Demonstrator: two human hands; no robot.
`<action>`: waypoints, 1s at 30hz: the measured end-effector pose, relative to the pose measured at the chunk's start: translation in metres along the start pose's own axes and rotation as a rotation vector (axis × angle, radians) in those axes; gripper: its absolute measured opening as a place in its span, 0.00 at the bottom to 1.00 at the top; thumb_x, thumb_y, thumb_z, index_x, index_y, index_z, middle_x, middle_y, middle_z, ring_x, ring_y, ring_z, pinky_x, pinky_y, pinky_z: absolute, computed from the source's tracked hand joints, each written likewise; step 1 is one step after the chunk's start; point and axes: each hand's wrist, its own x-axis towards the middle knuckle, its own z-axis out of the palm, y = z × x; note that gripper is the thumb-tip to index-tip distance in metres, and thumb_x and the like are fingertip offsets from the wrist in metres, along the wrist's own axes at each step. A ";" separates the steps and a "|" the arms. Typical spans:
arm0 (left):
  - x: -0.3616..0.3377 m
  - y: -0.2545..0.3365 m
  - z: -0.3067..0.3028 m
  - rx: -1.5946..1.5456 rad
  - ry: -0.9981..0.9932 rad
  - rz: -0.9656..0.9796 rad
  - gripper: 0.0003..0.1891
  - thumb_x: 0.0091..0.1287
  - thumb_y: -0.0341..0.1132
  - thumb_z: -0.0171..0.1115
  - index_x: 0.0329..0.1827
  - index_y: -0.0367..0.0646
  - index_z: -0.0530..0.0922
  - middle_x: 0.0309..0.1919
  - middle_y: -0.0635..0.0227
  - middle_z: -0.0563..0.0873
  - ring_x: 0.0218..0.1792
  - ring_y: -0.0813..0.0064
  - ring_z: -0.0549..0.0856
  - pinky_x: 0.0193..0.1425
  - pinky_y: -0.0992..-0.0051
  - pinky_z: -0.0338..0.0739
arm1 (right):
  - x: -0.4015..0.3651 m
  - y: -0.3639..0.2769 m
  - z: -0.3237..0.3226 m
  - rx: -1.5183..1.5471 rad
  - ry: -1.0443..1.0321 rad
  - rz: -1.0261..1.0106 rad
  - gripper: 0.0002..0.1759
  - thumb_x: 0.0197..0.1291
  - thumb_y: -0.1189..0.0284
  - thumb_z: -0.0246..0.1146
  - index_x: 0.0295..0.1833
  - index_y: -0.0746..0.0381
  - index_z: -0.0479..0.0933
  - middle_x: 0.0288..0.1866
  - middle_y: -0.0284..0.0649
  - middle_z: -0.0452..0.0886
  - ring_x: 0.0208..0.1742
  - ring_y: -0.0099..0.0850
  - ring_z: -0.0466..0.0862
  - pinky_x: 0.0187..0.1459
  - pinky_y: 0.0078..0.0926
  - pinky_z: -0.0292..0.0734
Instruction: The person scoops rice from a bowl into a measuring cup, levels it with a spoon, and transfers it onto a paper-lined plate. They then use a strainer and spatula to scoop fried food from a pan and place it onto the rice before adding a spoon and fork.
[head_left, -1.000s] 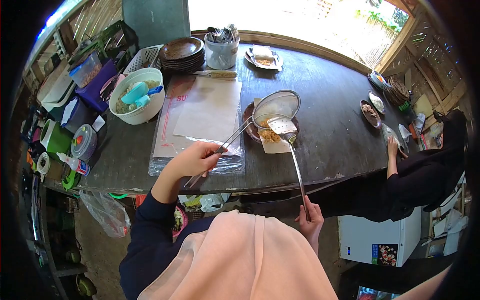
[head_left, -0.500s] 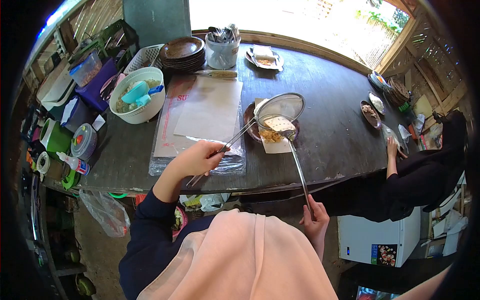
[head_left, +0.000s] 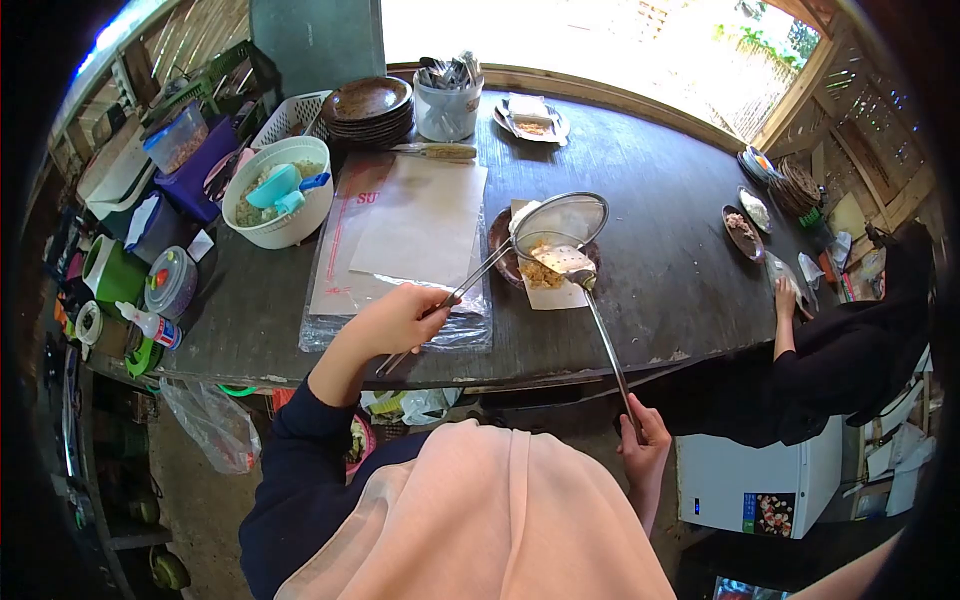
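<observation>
My left hand (head_left: pixel 405 318) is closed around the handle of a wire-mesh strainer (head_left: pixel 565 220), whose round basket hangs over a brown plate (head_left: pixel 499 232). My right hand (head_left: pixel 645 440) grips the long metal handle of a spatula (head_left: pixel 608 345). Its pale, perforated-looking blade lies under the strainer's near rim, over the plate. A sheet of brown paper (head_left: pixel 562 299) lines the plate and sticks out towards me. On it sits crumbly orange-brown food (head_left: pixel 541 275), close to the blade. White food at the plate's far left is partly hidden by the strainer.
Left of the plate lies stacked wrapping paper (head_left: pixel 415 225). Beyond are a white rice basin (head_left: pixel 288 232), stacked brown plates (head_left: pixel 368 105) and a cutlery bucket (head_left: pixel 447 108). A served plate (head_left: pixel 531 120) stands at the back. At right, another person's hand (head_left: pixel 787 297) rests near small dishes.
The spatula blade has shifted slightly down and to the right, and my right hand has moved a little right. The strainer stays nearly in place over the plate.
</observation>
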 end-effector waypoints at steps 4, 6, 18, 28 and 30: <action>0.000 0.000 0.002 0.018 -0.005 0.026 0.09 0.62 0.29 0.49 0.41 0.36 0.76 0.14 0.68 0.74 0.13 0.79 0.76 0.20 0.76 0.71 | 0.003 0.011 0.007 0.179 -0.018 0.140 0.18 0.56 0.82 0.60 0.55 0.63 0.76 0.32 0.29 0.76 0.27 0.12 0.70 0.27 0.11 0.64; 0.000 0.001 0.002 0.028 -0.008 0.037 0.09 0.62 0.28 0.49 0.42 0.36 0.76 0.13 0.68 0.74 0.13 0.79 0.75 0.20 0.76 0.71 | 0.004 0.011 0.009 0.239 -0.017 0.195 0.19 0.56 0.82 0.59 0.55 0.63 0.76 0.34 0.29 0.76 0.28 0.12 0.70 0.28 0.11 0.63; 0.001 0.004 0.004 0.001 -0.014 0.053 0.08 0.62 0.27 0.50 0.41 0.37 0.75 0.13 0.70 0.74 0.13 0.81 0.74 0.20 0.77 0.70 | 0.011 0.024 -0.004 0.463 -0.056 0.290 0.22 0.56 0.81 0.60 0.58 0.61 0.74 0.30 0.25 0.71 0.21 0.10 0.64 0.21 0.09 0.55; 0.004 0.002 0.005 -0.003 0.010 0.054 0.08 0.62 0.28 0.50 0.40 0.35 0.76 0.13 0.69 0.74 0.13 0.81 0.74 0.20 0.77 0.69 | 0.014 0.027 -0.002 0.557 -0.129 0.348 0.22 0.57 0.81 0.59 0.59 0.62 0.73 0.29 0.25 0.71 0.20 0.10 0.63 0.19 0.10 0.54; 0.005 0.001 0.006 -0.001 0.020 0.057 0.08 0.62 0.28 0.51 0.40 0.35 0.76 0.13 0.69 0.74 0.13 0.81 0.73 0.20 0.76 0.69 | 0.014 0.026 -0.004 0.537 -0.130 0.338 0.22 0.57 0.81 0.60 0.59 0.62 0.73 0.29 0.25 0.71 0.20 0.10 0.63 0.19 0.10 0.54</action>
